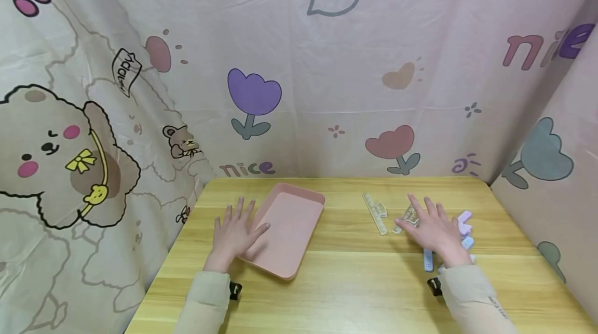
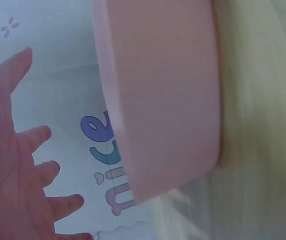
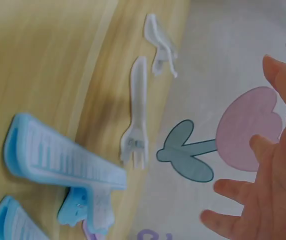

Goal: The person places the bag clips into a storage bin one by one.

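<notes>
My left hand [image 1: 235, 236] hovers with fingers spread at the left side of a shallow pink tray [image 1: 285, 230]; its thumb overlaps the tray in the head view. From the left wrist, the tray's outer wall [image 2: 165, 105] stands beside the fingers, which hold nothing. My right hand [image 1: 436, 230], fingers also spread, is above several plastic clips and partly hides them. Among these are a blue clip [image 1: 427, 260] with ruler-like marks, a purple clip [image 1: 464, 219] and a pale clip [image 1: 375, 214]. In the right wrist view, a blue clip [image 3: 68, 155] and a whitish clip [image 3: 139, 107] lie beside the hand.
The wooden table [image 1: 355, 292] carries the tray at left and the clips at right. Printed cloth [image 1: 327, 64] hangs behind the table and along both sides. Small black devices [image 1: 235, 291] sit at both wrists.
</notes>
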A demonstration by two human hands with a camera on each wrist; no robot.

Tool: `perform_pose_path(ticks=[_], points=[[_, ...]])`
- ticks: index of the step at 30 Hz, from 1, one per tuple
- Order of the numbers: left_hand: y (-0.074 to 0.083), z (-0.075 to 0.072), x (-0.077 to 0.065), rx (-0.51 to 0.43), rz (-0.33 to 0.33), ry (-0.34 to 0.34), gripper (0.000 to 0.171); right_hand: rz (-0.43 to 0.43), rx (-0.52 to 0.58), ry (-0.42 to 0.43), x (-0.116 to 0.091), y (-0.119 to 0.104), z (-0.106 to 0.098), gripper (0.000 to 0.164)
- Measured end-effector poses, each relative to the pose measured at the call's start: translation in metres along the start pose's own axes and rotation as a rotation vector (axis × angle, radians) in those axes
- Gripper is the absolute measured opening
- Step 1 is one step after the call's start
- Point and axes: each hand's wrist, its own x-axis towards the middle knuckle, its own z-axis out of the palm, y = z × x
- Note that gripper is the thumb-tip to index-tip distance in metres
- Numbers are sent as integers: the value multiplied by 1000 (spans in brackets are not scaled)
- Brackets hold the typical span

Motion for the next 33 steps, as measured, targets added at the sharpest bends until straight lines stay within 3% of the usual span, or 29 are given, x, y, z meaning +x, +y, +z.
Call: perform_pose_path(ticks=[6,17,25,33], points=[[-1,-6,4,-71,12,-6,89,-32,21,-16,1,-5,3,92],[-18,-7,28,-383,-28,-129,76,-110,119,15,6,-12,15,95],[-25,7,30,-454,-29,-183,56,-142,228,41,9,-20,27,85],[-25,8,27,-457,-10,-195,44,-190,337,47,12,-33,39,81]])
